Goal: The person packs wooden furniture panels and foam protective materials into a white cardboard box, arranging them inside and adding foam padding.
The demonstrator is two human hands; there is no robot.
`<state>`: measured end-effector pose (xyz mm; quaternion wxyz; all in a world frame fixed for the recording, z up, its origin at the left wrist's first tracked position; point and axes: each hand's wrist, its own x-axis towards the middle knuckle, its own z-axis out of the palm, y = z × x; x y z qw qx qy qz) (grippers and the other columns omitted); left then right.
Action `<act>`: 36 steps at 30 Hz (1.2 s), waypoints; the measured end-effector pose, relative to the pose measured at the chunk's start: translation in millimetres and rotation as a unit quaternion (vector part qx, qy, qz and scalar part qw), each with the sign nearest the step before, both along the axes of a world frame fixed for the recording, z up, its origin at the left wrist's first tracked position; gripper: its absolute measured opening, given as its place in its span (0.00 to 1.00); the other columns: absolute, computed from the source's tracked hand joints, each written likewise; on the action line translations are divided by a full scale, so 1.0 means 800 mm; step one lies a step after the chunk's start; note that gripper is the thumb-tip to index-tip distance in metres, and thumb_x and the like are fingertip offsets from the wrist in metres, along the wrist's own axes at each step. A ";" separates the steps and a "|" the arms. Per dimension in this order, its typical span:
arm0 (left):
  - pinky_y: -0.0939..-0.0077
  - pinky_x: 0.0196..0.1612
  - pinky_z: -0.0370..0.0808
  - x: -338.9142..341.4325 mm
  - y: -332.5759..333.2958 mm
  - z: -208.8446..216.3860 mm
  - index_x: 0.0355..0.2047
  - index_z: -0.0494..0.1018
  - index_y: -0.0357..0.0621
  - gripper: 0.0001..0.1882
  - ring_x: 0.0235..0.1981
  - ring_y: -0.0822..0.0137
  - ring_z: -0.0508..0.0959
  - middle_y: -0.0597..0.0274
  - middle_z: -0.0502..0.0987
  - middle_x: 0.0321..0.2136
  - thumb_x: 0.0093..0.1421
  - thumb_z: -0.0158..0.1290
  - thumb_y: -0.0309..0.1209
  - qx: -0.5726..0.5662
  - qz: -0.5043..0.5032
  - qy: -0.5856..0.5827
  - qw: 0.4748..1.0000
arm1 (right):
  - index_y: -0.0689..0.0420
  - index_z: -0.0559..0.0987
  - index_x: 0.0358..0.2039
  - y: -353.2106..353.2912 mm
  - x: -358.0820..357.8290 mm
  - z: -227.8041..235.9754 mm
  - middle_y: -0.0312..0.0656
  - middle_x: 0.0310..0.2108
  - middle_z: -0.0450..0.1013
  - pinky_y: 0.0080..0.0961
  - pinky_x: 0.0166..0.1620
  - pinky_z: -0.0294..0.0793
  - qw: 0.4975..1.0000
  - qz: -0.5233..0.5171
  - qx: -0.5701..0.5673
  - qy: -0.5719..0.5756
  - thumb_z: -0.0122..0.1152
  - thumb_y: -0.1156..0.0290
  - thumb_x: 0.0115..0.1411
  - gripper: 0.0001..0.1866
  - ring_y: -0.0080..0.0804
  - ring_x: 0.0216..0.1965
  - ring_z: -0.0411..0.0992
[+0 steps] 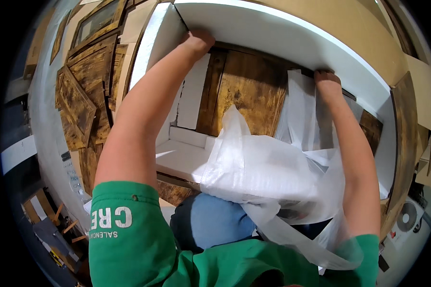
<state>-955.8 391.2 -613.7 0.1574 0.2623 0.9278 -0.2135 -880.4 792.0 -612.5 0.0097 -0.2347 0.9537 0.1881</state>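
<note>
Both my arms reach into a large box lined with white foam (273, 24). At its far left corner, my left hand (199, 42) presses down between the foam and the far edge of a brown wood-grain panel (249, 86); its fingers are hidden. Farther right along that edge, my right hand (328, 82) curls its fingers down over the panel's dark rim. White foam wrap (273, 167) lies crumpled across the near part of the panel and trails over my lap. Beside my left forearm, a white foam strip (196, 91) lies along the panel's left side.
Wood-grain panels and frames (81, 95) are heaped to the left of the box. A cardboard flap (340, 24) rises behind the far foam wall. Another brown board (404, 138) stands along the right side. A fan-like unit (407, 215) is at the lower right.
</note>
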 end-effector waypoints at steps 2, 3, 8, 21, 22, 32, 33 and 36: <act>0.61 0.37 0.76 -0.006 -0.009 -0.004 0.29 0.79 0.38 0.09 0.36 0.50 0.79 0.46 0.78 0.32 0.50 0.50 0.22 0.059 0.013 0.002 0.998 | 0.56 0.77 0.28 -0.006 0.001 -0.003 0.45 0.28 0.76 0.35 0.35 0.76 1.000 -0.011 -0.001 -0.009 0.51 0.75 0.50 0.06 0.39 0.35 0.75; 0.61 0.37 0.76 -0.009 -0.002 0.004 0.30 0.79 0.38 0.09 0.36 0.50 0.79 0.46 0.78 0.33 0.52 0.48 0.22 0.040 0.006 -0.022 0.999 | 0.55 0.77 0.28 -0.005 0.003 -0.005 0.44 0.27 0.76 0.35 0.34 0.76 1.000 -0.011 -0.013 0.012 0.50 0.74 0.51 0.07 0.40 0.34 0.75; 0.60 0.36 0.76 -0.004 -0.011 -0.016 0.30 0.78 0.37 0.09 0.36 0.49 0.79 0.45 0.78 0.32 0.51 0.48 0.22 0.029 0.000 0.017 0.999 | 0.56 0.76 0.29 -0.010 0.002 -0.004 0.43 0.33 0.76 0.32 0.43 0.73 0.999 -0.016 -0.041 0.015 0.49 0.73 0.52 0.07 0.37 0.40 0.73; 0.61 0.30 0.75 0.027 -0.018 0.083 0.19 0.75 0.41 0.06 0.28 0.50 0.78 0.51 0.77 0.23 0.48 0.49 0.23 0.101 -0.063 0.105 0.987 | 0.54 0.75 0.34 -0.007 0.019 0.001 0.38 0.34 0.75 0.31 0.38 0.75 0.991 -0.023 -0.095 0.086 0.49 0.71 0.53 0.09 0.35 0.44 0.70; 0.62 0.30 0.76 0.030 -0.015 0.093 0.18 0.75 0.42 0.06 0.27 0.52 0.79 0.53 0.77 0.22 0.48 0.49 0.24 0.096 -0.074 0.121 0.985 | 0.53 0.76 0.35 -0.006 0.018 0.003 0.38 0.35 0.75 0.32 0.39 0.75 0.991 -0.030 -0.095 0.084 0.49 0.71 0.54 0.10 0.35 0.45 0.71; 0.66 0.48 0.63 0.037 -0.048 0.218 0.37 0.72 0.44 0.09 0.44 0.60 0.70 0.61 0.72 0.35 0.56 0.52 0.32 0.206 -0.174 0.267 0.925 | 0.53 0.77 0.40 0.021 0.023 0.074 0.42 0.34 0.75 0.34 0.40 0.72 0.935 -0.026 -0.348 0.071 0.59 0.72 0.52 0.13 0.40 0.38 0.71; 0.65 0.47 0.64 0.038 -0.041 0.241 0.37 0.72 0.43 0.10 0.41 0.57 0.70 0.60 0.72 0.35 0.56 0.52 0.32 0.264 -0.207 0.280 0.899 | 0.55 0.77 0.38 0.027 0.023 0.084 0.43 0.32 0.74 0.32 0.39 0.71 0.908 0.016 -0.408 0.095 0.62 0.74 0.51 0.12 0.40 0.36 0.70; 0.73 0.41 0.74 0.058 -0.048 0.284 0.42 0.73 0.43 0.12 0.41 0.69 0.75 0.63 0.75 0.39 0.57 0.55 0.27 0.530 0.013 0.237 0.814 | 0.56 0.77 0.36 0.007 0.036 0.147 0.42 0.31 0.73 0.31 0.38 0.70 0.862 0.039 -0.492 0.118 0.62 0.75 0.50 0.11 0.40 0.34 0.69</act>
